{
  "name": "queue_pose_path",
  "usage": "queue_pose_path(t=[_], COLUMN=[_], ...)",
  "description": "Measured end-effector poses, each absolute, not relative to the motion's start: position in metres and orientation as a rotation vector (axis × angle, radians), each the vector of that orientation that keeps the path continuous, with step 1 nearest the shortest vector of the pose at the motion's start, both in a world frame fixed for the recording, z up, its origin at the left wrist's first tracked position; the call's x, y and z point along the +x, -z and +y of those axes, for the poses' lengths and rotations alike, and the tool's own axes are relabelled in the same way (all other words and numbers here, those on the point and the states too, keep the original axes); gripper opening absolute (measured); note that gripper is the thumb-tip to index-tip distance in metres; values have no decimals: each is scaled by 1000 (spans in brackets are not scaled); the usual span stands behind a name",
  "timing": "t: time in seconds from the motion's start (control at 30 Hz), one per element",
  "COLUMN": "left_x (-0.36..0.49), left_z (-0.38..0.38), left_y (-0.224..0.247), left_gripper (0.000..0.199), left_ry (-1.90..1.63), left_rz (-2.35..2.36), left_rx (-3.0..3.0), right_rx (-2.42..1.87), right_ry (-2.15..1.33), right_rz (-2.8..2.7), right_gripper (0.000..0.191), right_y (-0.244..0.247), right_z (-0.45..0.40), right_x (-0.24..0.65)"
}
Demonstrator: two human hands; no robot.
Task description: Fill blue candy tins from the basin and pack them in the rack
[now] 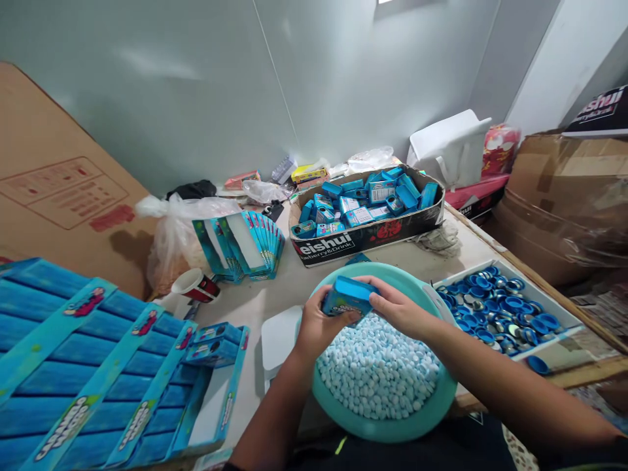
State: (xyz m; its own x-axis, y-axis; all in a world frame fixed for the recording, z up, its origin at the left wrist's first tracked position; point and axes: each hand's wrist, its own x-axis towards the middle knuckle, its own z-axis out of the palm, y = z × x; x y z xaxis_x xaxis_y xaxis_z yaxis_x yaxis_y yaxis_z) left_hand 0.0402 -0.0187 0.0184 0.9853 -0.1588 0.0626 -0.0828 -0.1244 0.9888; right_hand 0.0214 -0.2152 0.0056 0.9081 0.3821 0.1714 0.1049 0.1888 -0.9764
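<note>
Both hands hold one small blue box (349, 294) over the far part of a round turquoise basin (383, 428). My left hand (314, 327) grips its left side, with the thumb across the lower front. On the box's right side, my right hand (400, 311) closes its fingers round the edge. Many pale blue and white candies (380, 369) fill the basin below the hands. Behind it, a black carton (363, 245) holds several loose blue boxes (380, 191). A white tray (554, 347) with several blue round caps (515, 304) lies to the right.
Blue display trays packed with boxes (98, 366) stand at the left. Folded blue cardboard sleeves (255, 242), a paper cup (195, 285) and a plastic bag (171, 229) are behind them. A white lidded object (279, 340) lies left of the basin. Large cartons (554, 196) stand right.
</note>
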Motion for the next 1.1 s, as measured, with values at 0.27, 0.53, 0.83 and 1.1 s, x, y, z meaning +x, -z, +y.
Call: queue_pose_path(t=[0.27,0.53,0.83,1.1], left_x=[59,56,51,61], left_z=[-9,-9,-11,-10], left_y=[-6,-13,-13,5], left_gripper=[56,57,64,80], left_ry=[104,210,157,337], left_rz=[-85,-303,-286,-231], left_rx=[1400,1652,1700,1539], right_rx=[-1325,-1366,-1380,-1333], right_ry=[-281,-246,-235,-193], right_rz=[-403,-250,-239,-60], right_gripper=[72,84,79,41], right_y=[-2,-8,-5,-7], right_z=[-208,-212,-211,-207], right_x=[22,26,29,27])
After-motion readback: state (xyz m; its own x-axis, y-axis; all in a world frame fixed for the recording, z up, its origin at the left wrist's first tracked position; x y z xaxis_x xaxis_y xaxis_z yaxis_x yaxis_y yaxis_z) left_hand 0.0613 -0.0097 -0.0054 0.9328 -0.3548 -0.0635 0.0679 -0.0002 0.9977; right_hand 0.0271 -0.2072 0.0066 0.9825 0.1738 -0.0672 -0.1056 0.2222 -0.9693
